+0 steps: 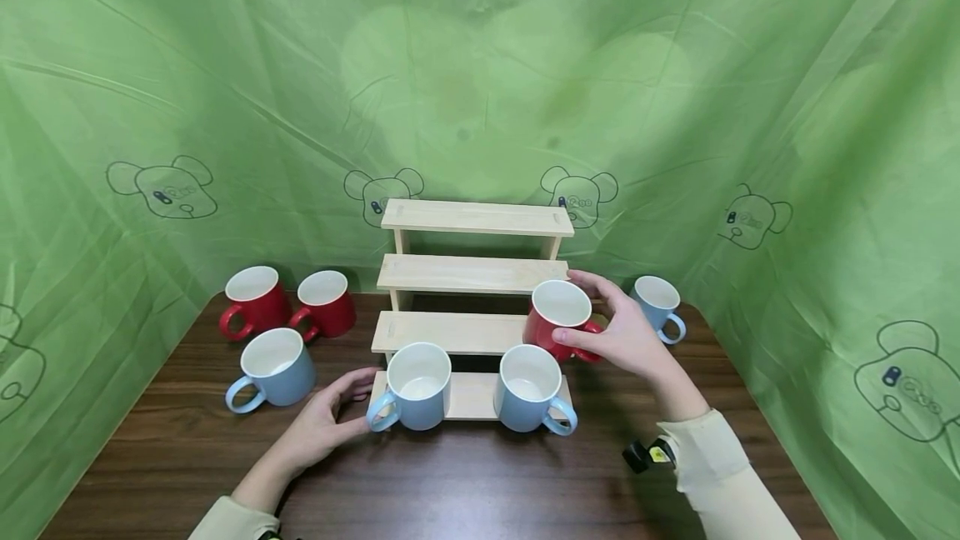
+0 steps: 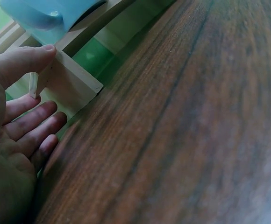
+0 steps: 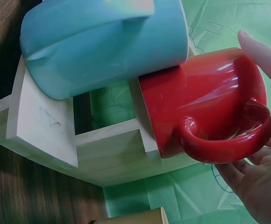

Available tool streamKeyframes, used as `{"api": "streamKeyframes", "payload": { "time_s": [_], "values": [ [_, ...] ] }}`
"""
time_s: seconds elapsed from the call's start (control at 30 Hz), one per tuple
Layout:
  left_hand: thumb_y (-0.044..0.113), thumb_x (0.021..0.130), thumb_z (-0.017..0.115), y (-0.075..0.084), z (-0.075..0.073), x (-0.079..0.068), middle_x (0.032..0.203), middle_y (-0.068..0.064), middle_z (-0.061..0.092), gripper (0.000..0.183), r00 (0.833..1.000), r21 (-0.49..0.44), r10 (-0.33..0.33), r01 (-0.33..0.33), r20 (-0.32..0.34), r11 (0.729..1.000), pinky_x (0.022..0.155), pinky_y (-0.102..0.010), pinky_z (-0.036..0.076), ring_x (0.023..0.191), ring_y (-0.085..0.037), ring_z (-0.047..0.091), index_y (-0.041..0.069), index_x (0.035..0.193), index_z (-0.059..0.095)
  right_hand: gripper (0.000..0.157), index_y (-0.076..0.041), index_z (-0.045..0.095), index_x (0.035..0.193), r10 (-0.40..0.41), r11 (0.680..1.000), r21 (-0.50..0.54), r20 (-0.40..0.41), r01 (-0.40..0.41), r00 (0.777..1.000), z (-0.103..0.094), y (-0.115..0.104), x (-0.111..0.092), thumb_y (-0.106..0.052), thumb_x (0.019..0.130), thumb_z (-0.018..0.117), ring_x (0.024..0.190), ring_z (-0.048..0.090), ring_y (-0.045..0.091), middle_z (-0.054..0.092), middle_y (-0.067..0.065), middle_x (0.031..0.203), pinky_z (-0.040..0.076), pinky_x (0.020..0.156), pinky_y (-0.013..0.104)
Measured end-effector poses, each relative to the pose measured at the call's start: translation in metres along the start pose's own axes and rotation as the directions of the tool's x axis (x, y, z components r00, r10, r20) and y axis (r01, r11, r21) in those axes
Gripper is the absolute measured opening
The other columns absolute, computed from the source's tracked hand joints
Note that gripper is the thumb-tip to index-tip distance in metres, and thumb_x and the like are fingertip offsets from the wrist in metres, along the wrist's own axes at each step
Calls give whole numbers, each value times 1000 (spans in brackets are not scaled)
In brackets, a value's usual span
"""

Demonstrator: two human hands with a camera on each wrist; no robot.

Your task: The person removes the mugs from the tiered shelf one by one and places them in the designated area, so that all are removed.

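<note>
A stepped wooden shelf [image 1: 472, 273] stands centrally in the head view. My right hand [image 1: 618, 332] grips a red mug [image 1: 542, 338] at the right end of its second step from the bottom. In the right wrist view the thumb lies at the mug's rim and the fingers reach beneath, with the handle [image 3: 229, 148] toward the camera. Two light blue mugs [image 1: 420, 398] [image 1: 527, 400] sit on the lowest step, handles outward. My left hand [image 1: 326, 423] holds that step's left end, thumb at its front corner and index fingertip at the back edge.
Two red mugs [image 1: 264, 311] [image 1: 332, 315] and a light blue mug [image 1: 283, 373] stand on the dark wood table [image 1: 480, 490] at left. Another blue mug [image 1: 656, 302] stands at the back right, beyond my right hand. Green cloth [image 1: 480, 90] encloses the back and sides.
</note>
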State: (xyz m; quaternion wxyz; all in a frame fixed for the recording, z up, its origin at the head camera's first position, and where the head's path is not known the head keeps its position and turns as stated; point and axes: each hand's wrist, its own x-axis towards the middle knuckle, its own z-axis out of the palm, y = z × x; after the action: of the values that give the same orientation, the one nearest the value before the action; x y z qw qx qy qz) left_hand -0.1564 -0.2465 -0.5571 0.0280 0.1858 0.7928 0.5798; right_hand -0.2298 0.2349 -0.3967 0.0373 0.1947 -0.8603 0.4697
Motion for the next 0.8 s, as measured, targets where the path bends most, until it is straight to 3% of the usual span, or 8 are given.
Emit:
{"api": "streamKeyframes", "payload": {
  "time_s": [0.47, 0.8],
  "values": [
    [13, 98, 84, 3, 0, 0, 147, -14, 67, 66, 1000, 6, -19, 19, 3, 1000, 111, -22, 48, 134, -22, 63, 4, 156, 54, 88, -17, 57, 157, 14, 1000, 26, -26, -14, 1000, 5, 5, 2, -28, 81, 100, 130, 63, 29, 65, 4, 144, 48, 111, 54],
    [11, 98, 83, 4, 0, 0, 148, -16, 66, 66, 1000, 10, -6, 6, 1, 1000, 111, -22, 48, 133, -17, 63, 0, 156, 53, 79, -15, 63, 152, 0, 1000, 30, -48, 1, 999, 7, 5, 2, -24, 82, 100, 124, 68, 26, 69, 5, 139, 52, 106, 39]
  ]
}}
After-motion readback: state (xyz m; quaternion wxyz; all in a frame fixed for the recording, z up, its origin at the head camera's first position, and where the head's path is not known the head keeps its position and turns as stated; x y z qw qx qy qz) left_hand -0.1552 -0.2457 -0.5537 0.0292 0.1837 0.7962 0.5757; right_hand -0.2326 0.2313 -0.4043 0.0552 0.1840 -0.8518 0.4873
